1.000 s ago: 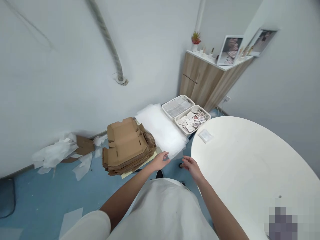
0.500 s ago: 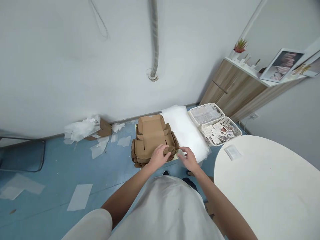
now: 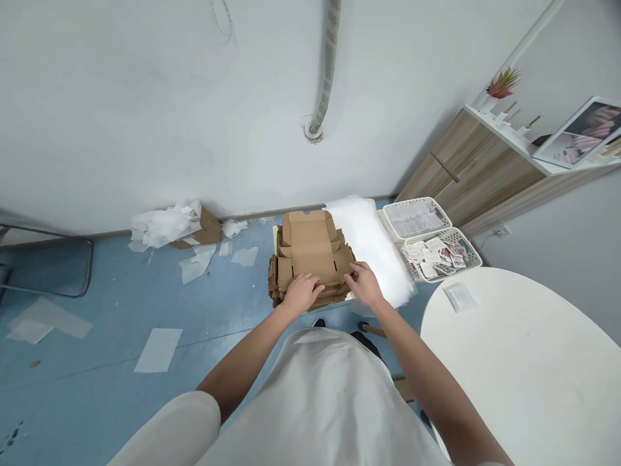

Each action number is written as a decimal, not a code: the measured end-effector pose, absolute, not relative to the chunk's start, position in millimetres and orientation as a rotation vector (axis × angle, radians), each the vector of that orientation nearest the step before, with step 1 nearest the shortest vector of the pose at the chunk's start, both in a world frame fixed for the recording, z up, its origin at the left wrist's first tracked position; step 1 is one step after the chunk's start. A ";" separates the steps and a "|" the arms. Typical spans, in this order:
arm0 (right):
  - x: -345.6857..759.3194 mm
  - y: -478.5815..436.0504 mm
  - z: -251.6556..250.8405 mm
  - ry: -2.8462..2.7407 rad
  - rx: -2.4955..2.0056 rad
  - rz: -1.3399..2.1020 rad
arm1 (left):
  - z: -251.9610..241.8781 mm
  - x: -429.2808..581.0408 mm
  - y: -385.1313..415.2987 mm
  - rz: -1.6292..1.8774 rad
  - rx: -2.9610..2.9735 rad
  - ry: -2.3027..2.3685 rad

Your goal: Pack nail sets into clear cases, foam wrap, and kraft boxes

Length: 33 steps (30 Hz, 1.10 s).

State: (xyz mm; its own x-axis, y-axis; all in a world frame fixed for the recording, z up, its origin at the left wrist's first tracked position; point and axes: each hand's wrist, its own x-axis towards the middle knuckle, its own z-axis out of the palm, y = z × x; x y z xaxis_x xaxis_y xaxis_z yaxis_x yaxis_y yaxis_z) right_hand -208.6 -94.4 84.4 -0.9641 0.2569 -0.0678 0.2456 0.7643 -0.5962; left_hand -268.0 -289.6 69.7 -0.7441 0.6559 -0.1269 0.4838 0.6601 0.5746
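Flattened brown cardboard boxes point(image 3: 310, 249) lie in a stack in front of me, the top one unfolded with its flaps spread. My left hand point(image 3: 303, 291) rests on the front edge of the top box, fingers apart. At the stack's right front corner, my right hand point(image 3: 363, 281) pinches the edge of the top cardboard between thumb and fingers. A pile of white foam sheets point(image 3: 371, 246) lies directly right of the stack, partly beside my right hand.
Two white baskets point(image 3: 417, 219) hold clear packets and printed cards. A round white table point(image 3: 524, 362) stands at the right, below a wooden cabinet point(image 3: 485, 171). At the left, a carton point(image 3: 208, 228) with crumpled wrapping and loose sheets point(image 3: 158, 350) lie on the floor.
The view has shifted. My left hand has moved left along the front of the top box. My right hand has closed in on the box's right corner, where it was more open before.
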 end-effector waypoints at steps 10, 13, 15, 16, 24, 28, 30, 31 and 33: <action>-184.0 -120.0 97.9 -3.008 0.048 0.783 | 73.4 -280.8 -283.8 0.623 1.112 2.523; -182.6 -136.8 94.6 -3.109 0.268 0.772 | 73.4 -280.0 -283.0 0.540 1.150 2.582; -181.4 -142.3 86.1 -3.159 0.234 0.764 | 75.4 -277.3 -283.3 0.517 1.135 2.646; -180.3 -142.9 81.0 -3.177 0.203 0.785 | 77.0 -275.6 -283.8 0.514 1.122 2.684; -173.8 -114.7 86.6 -2.630 -0.385 1.622 | 90.6 -261.0 -291.1 0.719 1.060 2.849; -183.1 -97.7 109.3 -2.328 -0.799 1.640 | 88.8 -250.2 -292.8 0.762 1.120 2.810; -187.9 -92.9 112.3 -2.390 -0.787 1.627 | 87.6 -243.0 -291.2 0.803 1.145 2.765; -189.6 -91.4 111.4 -2.418 -0.793 1.620 | 87.7 -239.3 -289.8 0.827 1.159 2.734; -191.1 -89.1 106.8 -2.436 -0.829 1.609 | 90.3 -232.8 -286.9 0.878 1.195 2.656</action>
State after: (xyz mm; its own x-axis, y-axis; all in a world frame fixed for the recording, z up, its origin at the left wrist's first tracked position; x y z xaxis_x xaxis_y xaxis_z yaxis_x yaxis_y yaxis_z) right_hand -191.1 -89.1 106.8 -0.8454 0.4940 -0.2032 0.3808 0.2906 -0.8778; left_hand -232.8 -286.9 90.3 -0.6871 0.7131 0.1391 0.6556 0.5261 0.5417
